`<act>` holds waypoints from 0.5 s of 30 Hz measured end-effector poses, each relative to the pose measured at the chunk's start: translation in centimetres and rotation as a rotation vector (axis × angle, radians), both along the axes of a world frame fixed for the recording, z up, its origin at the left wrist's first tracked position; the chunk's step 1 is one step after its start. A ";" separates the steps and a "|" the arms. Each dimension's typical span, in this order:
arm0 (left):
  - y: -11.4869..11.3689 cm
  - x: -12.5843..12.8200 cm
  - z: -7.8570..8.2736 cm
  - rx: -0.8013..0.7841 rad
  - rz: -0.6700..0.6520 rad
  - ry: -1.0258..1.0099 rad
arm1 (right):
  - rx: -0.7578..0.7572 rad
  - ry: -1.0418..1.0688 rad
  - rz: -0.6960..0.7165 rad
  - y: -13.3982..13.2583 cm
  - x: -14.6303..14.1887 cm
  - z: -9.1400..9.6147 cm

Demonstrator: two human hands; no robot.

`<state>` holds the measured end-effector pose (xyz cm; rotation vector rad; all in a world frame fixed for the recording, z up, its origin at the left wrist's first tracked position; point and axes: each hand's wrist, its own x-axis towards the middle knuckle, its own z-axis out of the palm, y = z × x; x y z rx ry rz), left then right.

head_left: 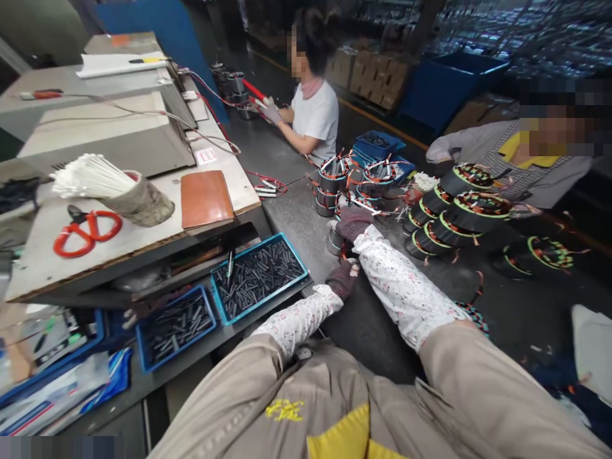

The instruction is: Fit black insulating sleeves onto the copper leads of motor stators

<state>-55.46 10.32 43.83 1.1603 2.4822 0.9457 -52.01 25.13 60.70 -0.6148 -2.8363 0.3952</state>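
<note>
Head view: your right hand (354, 222), in a dark knitted glove, lies palm down on the small grey steel stator (333, 241), a ring wound with copper and trailing red leads. The stator stands on the dark grey table (287, 210), just right of the blue plastic tray of short dark tubes (246, 252), level with the tray's far corner. Your fingers bend over its top, but whether they clamp it or only rest there I cannot tell.

Your left hand (342, 278), gloved the same, sits just right of the tray's near corner, curled almost to a fist. A red lead runs up from it towards the stator, and I cannot tell if you pinch it.

Expect the stator to be heavy for its size and stiff in the steel, with delicate windings and leads that snag. Take it by the bare outer wall, not by the copper or the wires.

Further right of the tray lie more grey stators (329, 182) and larger black stators with green rims (478, 210). Beyond the tray, a co-worker in a white shirt (315, 115) is at work.
</note>
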 end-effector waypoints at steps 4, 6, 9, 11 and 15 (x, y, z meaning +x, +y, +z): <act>-3.8 2.2 0.5 0.079 -0.079 -0.055 | 0.059 -0.122 0.066 -0.1 3.9 -1.8; -6.1 1.2 2.1 0.209 -0.063 0.017 | 0.073 -0.137 0.132 -0.3 6.4 -3.0; -7.6 -2.4 5.5 0.351 0.026 0.323 | 0.042 -0.145 0.242 -0.2 10.5 -5.3; -7.0 -4.2 7.3 0.232 -0.086 0.445 | -0.021 -0.086 0.334 0.0 13.9 -7.4; -5.7 -1.6 7.1 -0.037 -0.434 0.246 | -0.181 0.265 0.135 -0.1 21.6 -11.3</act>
